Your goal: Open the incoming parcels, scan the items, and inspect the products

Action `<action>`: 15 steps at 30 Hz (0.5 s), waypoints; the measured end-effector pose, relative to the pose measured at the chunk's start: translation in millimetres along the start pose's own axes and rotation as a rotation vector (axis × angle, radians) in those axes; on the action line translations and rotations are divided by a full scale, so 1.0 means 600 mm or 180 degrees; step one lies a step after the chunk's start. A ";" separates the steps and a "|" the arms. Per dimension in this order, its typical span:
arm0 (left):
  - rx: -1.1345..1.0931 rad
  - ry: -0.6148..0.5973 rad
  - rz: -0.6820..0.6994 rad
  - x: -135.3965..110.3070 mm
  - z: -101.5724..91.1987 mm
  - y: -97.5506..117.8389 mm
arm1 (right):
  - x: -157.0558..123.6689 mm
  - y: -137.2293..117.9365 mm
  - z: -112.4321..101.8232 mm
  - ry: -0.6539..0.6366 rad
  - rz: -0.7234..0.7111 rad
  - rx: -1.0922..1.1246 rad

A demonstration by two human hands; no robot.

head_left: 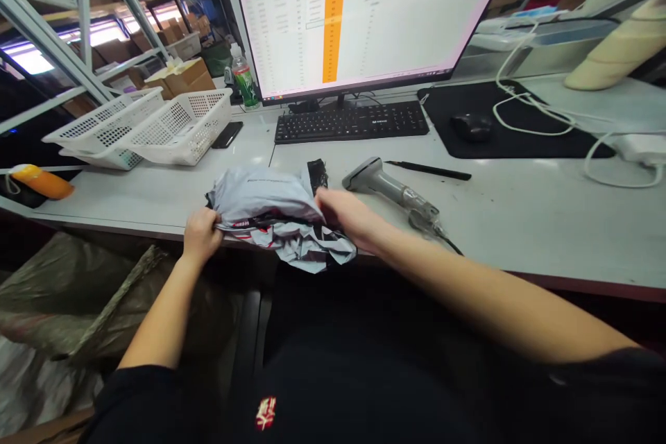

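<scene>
A crumpled grey plastic mailing bag point(268, 194) with black edges and red marks lies at the desk's front edge, part of it hanging over. My left hand point(202, 234) is closed on the bag's left end. At its right side my right hand point(346, 216) pinches the plastic, close to a strip of black tape or film point(317, 175) that sticks up. What is inside the bag is hidden. Just right of my right hand lies a grey barcode scanner point(388, 187), with a black pen-like cutter point(429, 170) behind it.
A keyboard point(351, 122) and a monitor point(364, 14) stand behind the bag. White baskets point(177, 128), a phone point(227, 134) and a green bottle point(243, 80) are to the left. At right are a mouse point(472, 127) on a black mat point(520, 146) and a white cable point(535, 130).
</scene>
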State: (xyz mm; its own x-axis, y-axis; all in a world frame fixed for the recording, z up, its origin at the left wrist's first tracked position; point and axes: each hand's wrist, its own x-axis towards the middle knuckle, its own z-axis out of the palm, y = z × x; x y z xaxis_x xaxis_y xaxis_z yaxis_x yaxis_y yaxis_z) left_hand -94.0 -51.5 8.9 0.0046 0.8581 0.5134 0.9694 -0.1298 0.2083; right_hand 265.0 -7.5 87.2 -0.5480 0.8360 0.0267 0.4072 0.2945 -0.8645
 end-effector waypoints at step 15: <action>-0.0727 -0.0305 -0.0118 0.010 -0.084 -0.012 | 0.004 0.019 -0.007 -0.0519 -0.0398 -0.2181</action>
State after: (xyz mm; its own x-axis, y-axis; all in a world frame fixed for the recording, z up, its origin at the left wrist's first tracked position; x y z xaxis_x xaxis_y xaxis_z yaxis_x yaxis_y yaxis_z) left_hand -113.3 -70.6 52.4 0.0039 0.9061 0.4230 0.8888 -0.1969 0.4138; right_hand 271.4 -0.3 79.7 -0.7011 0.7128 -0.0167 0.6722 0.6530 -0.3489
